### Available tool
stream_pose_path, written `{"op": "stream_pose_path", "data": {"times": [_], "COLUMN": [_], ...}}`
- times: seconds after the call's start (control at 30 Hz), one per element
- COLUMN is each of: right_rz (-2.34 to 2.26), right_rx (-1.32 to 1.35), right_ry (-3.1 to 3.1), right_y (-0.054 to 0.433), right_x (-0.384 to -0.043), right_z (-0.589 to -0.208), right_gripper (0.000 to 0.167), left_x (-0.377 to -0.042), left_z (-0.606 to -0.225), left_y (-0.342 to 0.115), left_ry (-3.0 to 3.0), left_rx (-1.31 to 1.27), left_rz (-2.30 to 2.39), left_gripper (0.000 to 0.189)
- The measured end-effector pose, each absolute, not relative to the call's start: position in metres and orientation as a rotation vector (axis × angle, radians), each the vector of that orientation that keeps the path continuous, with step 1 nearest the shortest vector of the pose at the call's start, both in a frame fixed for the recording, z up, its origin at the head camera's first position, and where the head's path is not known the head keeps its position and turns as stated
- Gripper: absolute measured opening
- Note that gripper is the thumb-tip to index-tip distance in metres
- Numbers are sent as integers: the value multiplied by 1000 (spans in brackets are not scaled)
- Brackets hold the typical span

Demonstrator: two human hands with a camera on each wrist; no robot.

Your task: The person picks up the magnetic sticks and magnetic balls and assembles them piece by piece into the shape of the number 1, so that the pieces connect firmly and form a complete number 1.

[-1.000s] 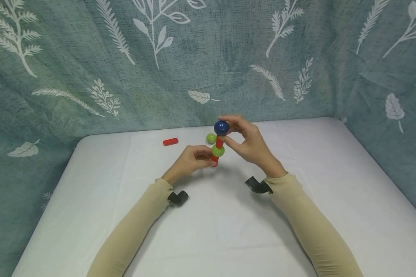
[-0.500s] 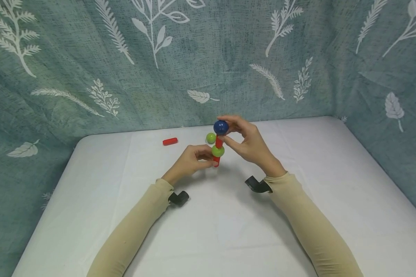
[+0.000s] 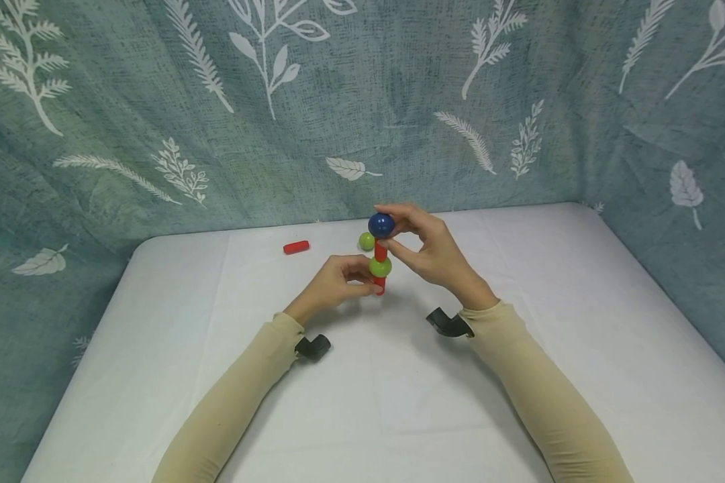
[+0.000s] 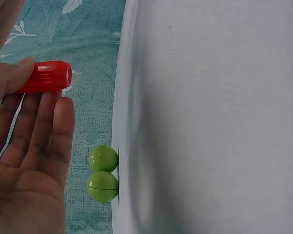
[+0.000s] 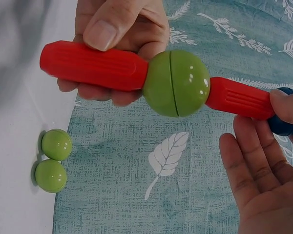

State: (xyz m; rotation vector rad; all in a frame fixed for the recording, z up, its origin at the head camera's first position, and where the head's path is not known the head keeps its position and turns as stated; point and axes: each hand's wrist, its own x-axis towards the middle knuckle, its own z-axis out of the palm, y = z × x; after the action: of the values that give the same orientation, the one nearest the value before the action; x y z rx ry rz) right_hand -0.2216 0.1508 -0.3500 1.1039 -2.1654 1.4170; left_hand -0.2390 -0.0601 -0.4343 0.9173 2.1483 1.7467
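Observation:
Both hands hold a joined toy piece upright over the table. From the top it runs blue ball (image 3: 380, 225), red rod (image 3: 380, 251), green ball (image 3: 380, 267), lower red rod (image 5: 95, 66). My right hand (image 3: 433, 251) grips the top: its index finger lies over the blue ball and its thumb sits where ball and rod meet. My left hand (image 3: 338, 278) pinches the lower rod between thumb and fingers; that rod's free end (image 4: 63, 75) sticks out past the thumb in the left wrist view. In the right wrist view, parts meet end to end without visible gaps.
Behind the hands on the white table (image 3: 399, 402) lie a loose red rod (image 3: 296, 247) and green balls. Both wrist views show two of these, one ball (image 5: 56, 145) touching another ball (image 5: 51, 176). A green leaf-print cloth (image 3: 278, 168) hangs behind.
The lean has gone out of the joined piece; its top has moved slightly left and its lower end right. It sits a touch lower. Both hands keep their grips.

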Motion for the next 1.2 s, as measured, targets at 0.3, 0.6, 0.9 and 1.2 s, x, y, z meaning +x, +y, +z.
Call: {"op": "stream_pose_path", "data": {"times": [0.3,0.6,0.9,1.2], "right_rz": [1430,1405,1414,1418], "right_rx": [1116,1113,1097,1089], "right_ry": [-2170,-2191,-2237,-2255], "right_y": [151,151,150,148], "right_x": [-221,-223,-223,-223], "right_z": [-350,-351,-352,-354], "right_gripper": [51,52,62,67], "left_x": [-240,-239,-237,-238], "left_z": [-436,-437,-434,-433], "left_y": [-60,-58,-58,-60], "left_ry": [2149,2152,2201,2209], "left_rx": [959,965,945,980], "left_rz": [1747,1769,1758,1760], "left_gripper": [30,30,34,31]}}
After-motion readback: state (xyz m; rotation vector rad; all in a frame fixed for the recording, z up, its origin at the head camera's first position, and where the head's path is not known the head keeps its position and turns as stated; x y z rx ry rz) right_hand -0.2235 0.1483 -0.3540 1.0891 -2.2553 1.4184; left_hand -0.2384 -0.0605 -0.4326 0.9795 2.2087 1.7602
